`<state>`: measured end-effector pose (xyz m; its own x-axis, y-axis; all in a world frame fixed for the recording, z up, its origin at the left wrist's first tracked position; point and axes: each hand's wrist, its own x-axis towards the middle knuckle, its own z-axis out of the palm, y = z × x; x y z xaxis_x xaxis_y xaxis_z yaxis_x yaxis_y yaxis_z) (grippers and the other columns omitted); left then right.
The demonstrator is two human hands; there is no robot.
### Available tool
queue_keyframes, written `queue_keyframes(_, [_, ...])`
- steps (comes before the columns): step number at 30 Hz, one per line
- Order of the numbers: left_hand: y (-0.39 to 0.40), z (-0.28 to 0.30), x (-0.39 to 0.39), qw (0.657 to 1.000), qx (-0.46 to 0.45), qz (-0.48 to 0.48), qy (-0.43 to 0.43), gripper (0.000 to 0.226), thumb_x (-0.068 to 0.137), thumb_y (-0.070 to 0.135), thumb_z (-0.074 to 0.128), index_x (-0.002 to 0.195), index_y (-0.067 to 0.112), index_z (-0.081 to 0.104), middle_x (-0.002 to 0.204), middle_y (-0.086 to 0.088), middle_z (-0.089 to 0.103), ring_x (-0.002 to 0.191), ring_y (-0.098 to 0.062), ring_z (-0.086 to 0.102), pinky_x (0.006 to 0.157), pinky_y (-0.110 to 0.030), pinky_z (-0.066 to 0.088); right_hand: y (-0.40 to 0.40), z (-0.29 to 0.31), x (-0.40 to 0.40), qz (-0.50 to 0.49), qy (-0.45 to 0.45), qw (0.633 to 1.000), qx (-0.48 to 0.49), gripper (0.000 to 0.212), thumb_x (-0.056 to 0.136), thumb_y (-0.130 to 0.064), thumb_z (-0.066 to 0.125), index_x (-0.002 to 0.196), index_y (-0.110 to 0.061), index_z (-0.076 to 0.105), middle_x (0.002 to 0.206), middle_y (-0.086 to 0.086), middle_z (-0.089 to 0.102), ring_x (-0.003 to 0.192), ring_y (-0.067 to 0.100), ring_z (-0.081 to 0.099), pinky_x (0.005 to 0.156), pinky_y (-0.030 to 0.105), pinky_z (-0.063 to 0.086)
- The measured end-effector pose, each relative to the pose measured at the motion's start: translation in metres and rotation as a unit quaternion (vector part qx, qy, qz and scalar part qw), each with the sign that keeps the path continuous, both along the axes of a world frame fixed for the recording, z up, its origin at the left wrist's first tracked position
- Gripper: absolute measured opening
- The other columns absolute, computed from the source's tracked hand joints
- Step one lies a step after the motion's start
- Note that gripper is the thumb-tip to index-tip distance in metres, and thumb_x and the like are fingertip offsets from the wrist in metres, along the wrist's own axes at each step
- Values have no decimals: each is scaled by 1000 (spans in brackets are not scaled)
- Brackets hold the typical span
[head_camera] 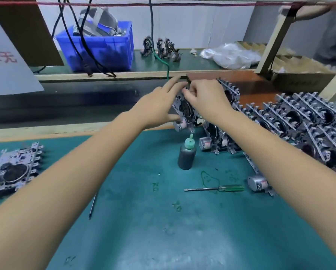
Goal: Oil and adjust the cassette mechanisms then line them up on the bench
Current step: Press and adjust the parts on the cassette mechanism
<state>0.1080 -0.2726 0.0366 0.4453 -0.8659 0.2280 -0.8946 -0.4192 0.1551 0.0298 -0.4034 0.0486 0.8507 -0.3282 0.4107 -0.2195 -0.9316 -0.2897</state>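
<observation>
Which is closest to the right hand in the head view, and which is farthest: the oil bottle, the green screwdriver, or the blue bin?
From the right hand:
1. Oil bottle, just below the hand, standing on the mat.
2. Green screwdriver, lying farther down the mat, toward the person.
3. Blue bin, far back on the left shelf.

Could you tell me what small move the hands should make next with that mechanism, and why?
Probably set the mechanism upright at the near end of the row. Both the left hand and right hand hold it there, above the oil bottle, fingers working its top edge.
</observation>
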Motion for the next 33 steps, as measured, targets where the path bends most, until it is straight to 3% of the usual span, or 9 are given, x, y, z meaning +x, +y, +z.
queue_keyframes(4, [2,-1,-13,996,-50,27,-76,80,81,35,71,147,21,27,158,2,14,121,-30,42,81,-42,45,3,-6,-12,15,-60,998,23,40,95,-30,49,59,-23,34,55,-6,38,67,25,45,65,35,36])
queue_keyframes(7, [1,4,-19,988,-78,21,-135,69,85,26,68,144,21,32,158,2,16,120,-29,42,80,-41,47,2,-8,-25,33,-137,989,41,32,94,-26,52,66,-15,43,51,-13,36,59,23,43,60,32,26])
queue_keyframes(11, [-3,11,-24,988,-79,6,-134,65,87,23,66,143,21,33,158,3,16,126,-28,40,84,-45,49,1,-7,-35,23,-170,984,39,31,93,-25,53,65,-15,43,49,-11,35,55,22,40,58,31,21])
queue_keyframes(15, [-11,9,-28,991,-66,-7,-112,66,85,21,65,143,20,33,159,4,14,127,-26,40,82,-46,50,0,-9,-37,-13,-163,986,29,30,93,-27,52,67,-15,45,54,-4,40,61,26,41,65,36,30])
queue_keyframes(22, [-22,-13,-18,997,25,-38,60,94,73,28,81,147,14,25,160,-4,8,135,-31,35,106,-38,32,1,-28,-27,-50,-7,998,32,42,95,-25,46,56,-19,33,67,7,50,71,27,45,68,37,37])
queue_keyframes(25, [-17,-27,-14,992,38,-45,113,97,73,17,80,149,16,20,161,-2,5,138,-23,34,98,-29,34,3,-27,-20,-43,81,996,5,41,94,-23,44,56,-13,31,62,6,39,76,27,43,65,31,31])
queue_keyframes(27, [-17,-32,-16,990,19,-50,134,98,73,10,77,150,18,18,161,2,3,135,-20,37,93,-29,39,3,-24,-19,-37,97,994,-18,31,93,-21,44,65,-7,40,71,10,46,82,30,49,66,31,31])
queue_keyframes(30, [-24,-36,-22,985,-12,-63,162,100,72,9,80,150,19,17,160,6,8,132,-23,42,98,-38,42,-1,-20,-23,-52,100,992,-48,17,91,-16,43,80,-8,54,87,17,55,89,33,53,65,32,32])
queue_keyframes(33, [-28,-40,-27,988,-15,-25,152,98,74,4,76,150,20,16,160,6,13,116,-33,53,89,-43,46,1,-21,-25,-54,119,989,-70,22,94,-16,40,82,-8,56,96,18,60,88,34,54,65,33,32])
